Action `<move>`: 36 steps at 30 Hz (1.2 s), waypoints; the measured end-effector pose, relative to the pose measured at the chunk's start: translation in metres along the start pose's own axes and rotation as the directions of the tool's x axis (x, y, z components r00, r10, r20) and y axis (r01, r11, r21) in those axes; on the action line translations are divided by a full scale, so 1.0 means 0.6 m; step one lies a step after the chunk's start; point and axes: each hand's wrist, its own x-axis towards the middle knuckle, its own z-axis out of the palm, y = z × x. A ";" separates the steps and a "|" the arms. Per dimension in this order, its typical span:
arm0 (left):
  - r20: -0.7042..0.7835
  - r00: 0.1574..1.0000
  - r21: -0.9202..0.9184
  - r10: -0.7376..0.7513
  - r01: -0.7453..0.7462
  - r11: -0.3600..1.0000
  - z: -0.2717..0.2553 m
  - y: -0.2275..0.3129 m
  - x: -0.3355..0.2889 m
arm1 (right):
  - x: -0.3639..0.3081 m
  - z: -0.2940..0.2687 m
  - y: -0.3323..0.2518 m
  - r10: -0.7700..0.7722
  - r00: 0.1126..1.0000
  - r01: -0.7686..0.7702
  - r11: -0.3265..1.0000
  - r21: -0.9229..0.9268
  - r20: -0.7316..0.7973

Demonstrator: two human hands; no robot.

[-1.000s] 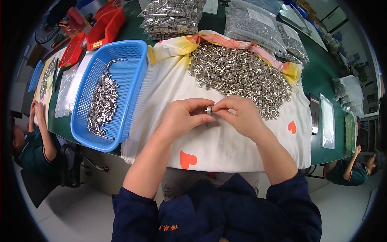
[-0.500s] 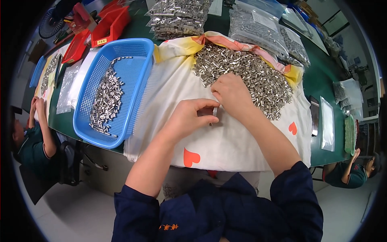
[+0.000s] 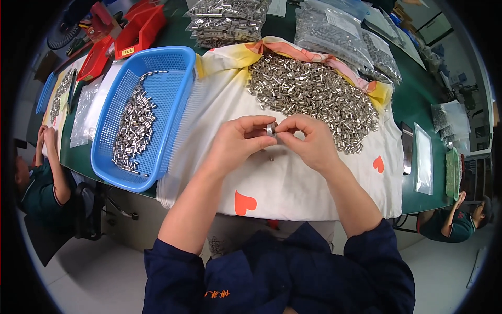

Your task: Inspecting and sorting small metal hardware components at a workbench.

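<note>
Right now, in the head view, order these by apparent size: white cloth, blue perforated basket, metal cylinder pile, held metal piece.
White cloth
Blue perforated basket and metal cylinder pile: too close to rank
Held metal piece

A cloth point(image 3: 293, 193) lies on the table point(image 3: 418, 107), a heap of small pieces point(image 3: 314, 94) on its far part. Left of it stands a basket point(image 3: 166, 99) with more pieces point(image 3: 135, 131) inside; bins point(image 3: 138, 34) stand behind. Filled bags point(image 3: 227, 23) sit behind the cloth. The left hand point(image 3: 240, 138) and right hand point(image 3: 308, 138) are before the heap (one loose piece point(image 3: 271, 158) lies nearer the front edge), a ring point(image 3: 270, 129) between their fingertips.
</note>
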 end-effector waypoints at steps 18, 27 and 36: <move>0.032 0.999 0.201 -0.017 0.010 0.980 0.012 0.005 -0.006 | -0.005 -0.009 -0.012 0.093 0.990 -0.071 0.978 -0.195 0.108; 0.110 0.994 0.338 0.008 -0.045 0.940 0.014 0.013 -0.007 | 0.087 0.007 0.046 -0.404 0.904 0.385 0.629 -0.676 0.139; 0.078 0.996 0.298 -0.054 0.028 0.954 0.013 0.011 -0.006 | 0.074 0.018 0.049 -0.338 0.935 0.320 0.680 -0.660 0.105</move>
